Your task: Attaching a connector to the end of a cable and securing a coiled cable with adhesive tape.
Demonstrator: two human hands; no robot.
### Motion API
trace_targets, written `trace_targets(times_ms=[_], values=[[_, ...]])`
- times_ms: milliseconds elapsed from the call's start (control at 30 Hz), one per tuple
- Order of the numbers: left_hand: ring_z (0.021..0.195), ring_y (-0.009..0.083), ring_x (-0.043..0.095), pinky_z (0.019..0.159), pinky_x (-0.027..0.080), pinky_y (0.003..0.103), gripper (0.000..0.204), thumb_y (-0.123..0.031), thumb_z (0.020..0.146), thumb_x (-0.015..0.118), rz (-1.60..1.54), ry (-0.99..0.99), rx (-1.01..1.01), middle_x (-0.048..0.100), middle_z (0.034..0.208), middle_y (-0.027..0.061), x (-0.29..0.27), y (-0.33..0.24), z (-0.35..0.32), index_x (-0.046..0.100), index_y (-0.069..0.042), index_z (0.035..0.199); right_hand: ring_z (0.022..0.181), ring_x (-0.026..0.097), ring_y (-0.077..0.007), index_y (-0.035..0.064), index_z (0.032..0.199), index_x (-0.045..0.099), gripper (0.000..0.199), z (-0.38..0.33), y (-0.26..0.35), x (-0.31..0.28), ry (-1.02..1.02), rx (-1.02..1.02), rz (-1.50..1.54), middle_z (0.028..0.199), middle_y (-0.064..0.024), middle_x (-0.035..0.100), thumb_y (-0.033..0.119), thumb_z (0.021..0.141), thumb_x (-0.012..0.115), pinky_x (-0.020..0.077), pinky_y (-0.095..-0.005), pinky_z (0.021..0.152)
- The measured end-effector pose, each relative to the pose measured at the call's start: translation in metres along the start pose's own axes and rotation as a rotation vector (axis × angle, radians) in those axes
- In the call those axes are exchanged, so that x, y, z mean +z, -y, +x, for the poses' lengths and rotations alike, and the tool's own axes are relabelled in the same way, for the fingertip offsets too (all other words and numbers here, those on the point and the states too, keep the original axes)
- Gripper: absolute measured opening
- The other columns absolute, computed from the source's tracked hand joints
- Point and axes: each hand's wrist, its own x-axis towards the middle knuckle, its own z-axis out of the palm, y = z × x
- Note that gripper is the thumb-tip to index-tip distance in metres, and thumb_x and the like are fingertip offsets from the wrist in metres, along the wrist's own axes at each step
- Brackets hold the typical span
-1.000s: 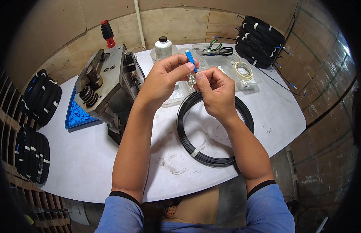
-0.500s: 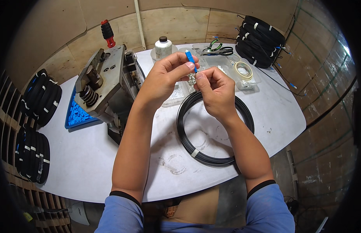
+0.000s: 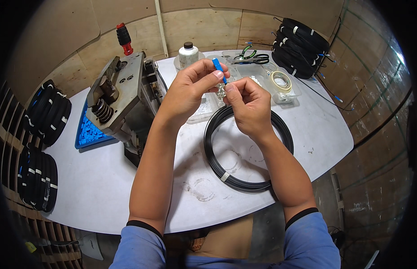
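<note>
Above the table, my left hand (image 3: 190, 87) pinches a slim blue fibre-optic connector (image 3: 218, 64) between thumb and fingers, its top end tilted up and to the left. My right hand (image 3: 251, 103) is closed in a pinch at the connector's narrow lower end, so thumb and forefinger hide most of what they grip there. Below the hands a coil of black cable (image 3: 210, 152) lies on the white table (image 3: 190, 210), bound with a pale tie. Crumpled silvery pieces (image 3: 220, 93) show just behind the fingertips.
A metal hand press (image 3: 128, 83) stands at the left, beside a blue tray (image 3: 94, 144) of small blue parts. Behind my hands are a white bottle (image 3: 188, 57), scissors (image 3: 258, 59) and a tape roll (image 3: 281, 82). Black cable coils (image 3: 300, 47) are stacked at the far right, more at the left.
The connector's upper end, pale at its tip before, now looks blue right to the top. Both hands have stayed almost in place, with the fingers shifting only slightly.
</note>
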Motion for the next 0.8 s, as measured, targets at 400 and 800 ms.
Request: trace_targets(times_ms=[400,800], values=[[0.103,0.0123,0.062,0.089,0.048,0.029,0.027,-0.022,0.096,0.067,-0.013,0.019,-0.015,0.068,0.109,0.0043,0.0009,-0.0036,-0.0015,0.065,-0.004,0.117,0.070,0.061,-0.0065,0.0004,0.090,0.064,0.016,0.0004,-0.0002,-0.0002,0.015,-0.003,0.010,0.077,-0.0034,0.067,0.014,0.098,0.064,0.0508,-0.0228,0.067],[0.100,0.0133,0.063,0.090,0.051,0.032,0.019,-0.014,0.094,0.069,0.001,0.022,0.071,0.068,0.106,0.0053,-0.0015,-0.0076,-0.0036,0.067,-0.003,0.109,0.078,0.063,-0.0074,0.0004,0.095,0.065,0.014,0.0026,-0.0068,-0.0002,0.095,-0.013,0.104,0.082,-0.0024,0.068,0.014,0.097,0.067,0.0520,-0.0244,0.075]])
